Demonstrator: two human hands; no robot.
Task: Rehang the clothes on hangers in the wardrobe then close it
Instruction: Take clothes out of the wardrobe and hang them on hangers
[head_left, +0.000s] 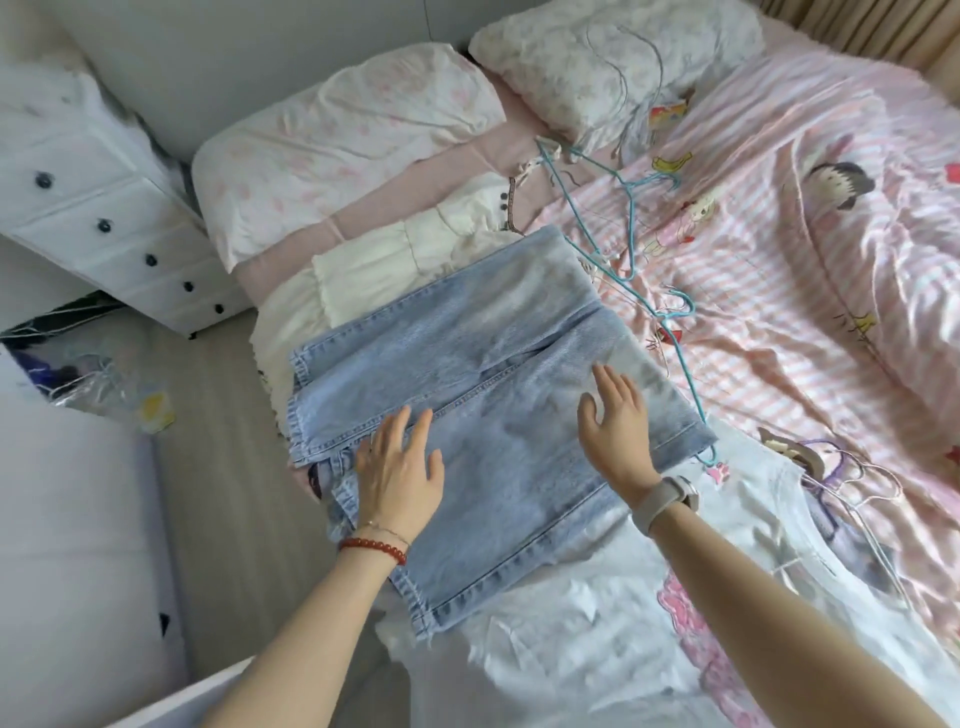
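Folded light blue jeans (483, 364) lie flat on the bed near its left edge. My left hand (400, 462) rests on their lower left part with fingers spread and straight. My right hand (615, 421) lies flat on the jeans' right side, fingers straight. A blue wire hanger (623, 270) runs along the right edge of the jeans, partly under them. A cream garment (415, 254) lies beyond the jeans. A white printed T-shirt (649, 613) on a pale wire hanger (852, 504) lies in front of them.
The bed has a pink striped cartoon duvet (779, 234) and two pillows (343, 135). A white chest of drawers (104, 208) stands at the left, with clutter and more hangers on the floor (88, 374). A white surface (67, 545) fills the lower left.
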